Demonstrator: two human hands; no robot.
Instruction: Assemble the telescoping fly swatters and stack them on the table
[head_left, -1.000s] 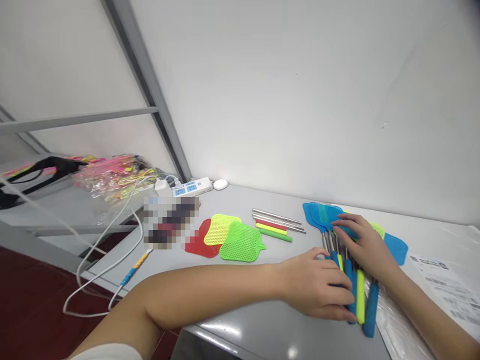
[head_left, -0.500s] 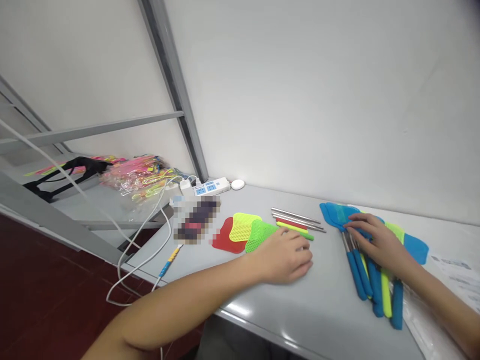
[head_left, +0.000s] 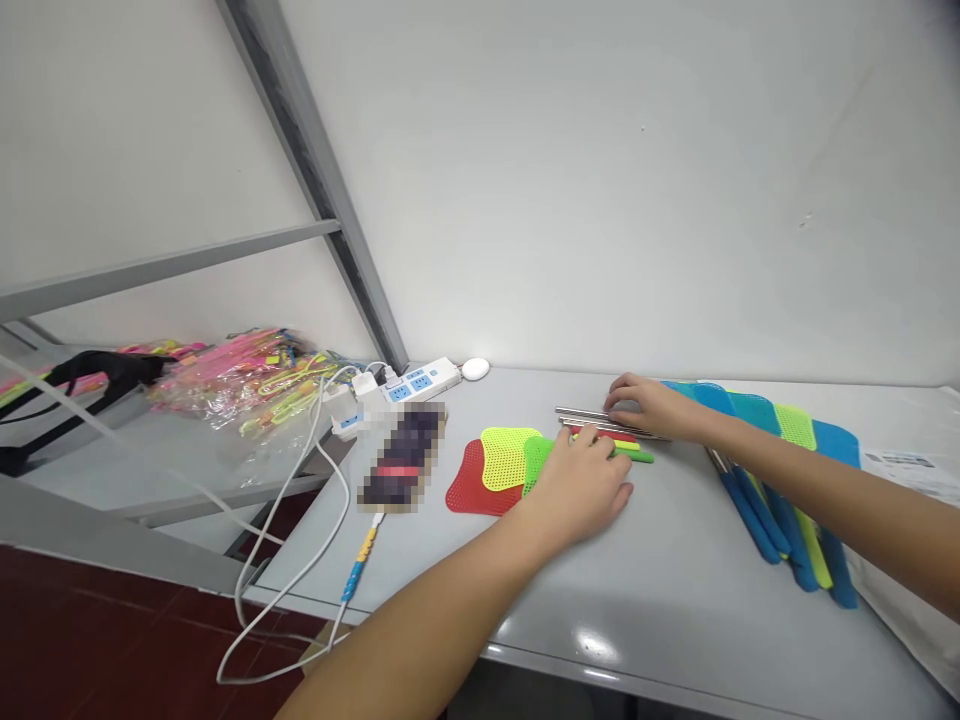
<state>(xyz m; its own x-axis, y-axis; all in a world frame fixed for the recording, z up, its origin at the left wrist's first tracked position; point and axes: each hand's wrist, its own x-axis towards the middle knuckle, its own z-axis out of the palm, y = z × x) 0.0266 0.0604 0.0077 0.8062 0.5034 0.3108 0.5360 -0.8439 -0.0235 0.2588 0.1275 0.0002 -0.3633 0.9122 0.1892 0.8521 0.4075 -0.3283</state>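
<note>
Head view: the right hand [head_left: 649, 406] rests on steel rods [head_left: 592, 416] near the bench's back edge, and the left hand [head_left: 581, 485] touches coloured grips [head_left: 626, 450] just beside them. Both hands' fingers are curled, though whether they grip is unclear. Fly swatters [head_left: 780, 480] lie further right.

One camera rides on the person's head, looking forward and down, close over the left hand [head_left: 581, 490] and right hand [head_left: 652, 405], toward the table [head_left: 697, 640] and wall [head_left: 600, 200].

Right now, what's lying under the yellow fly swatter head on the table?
A red fly swatter head pokes out beneath the yellow fly swatter head. The part of the red one directly underneath is covered, so it can't be seen.
</note>
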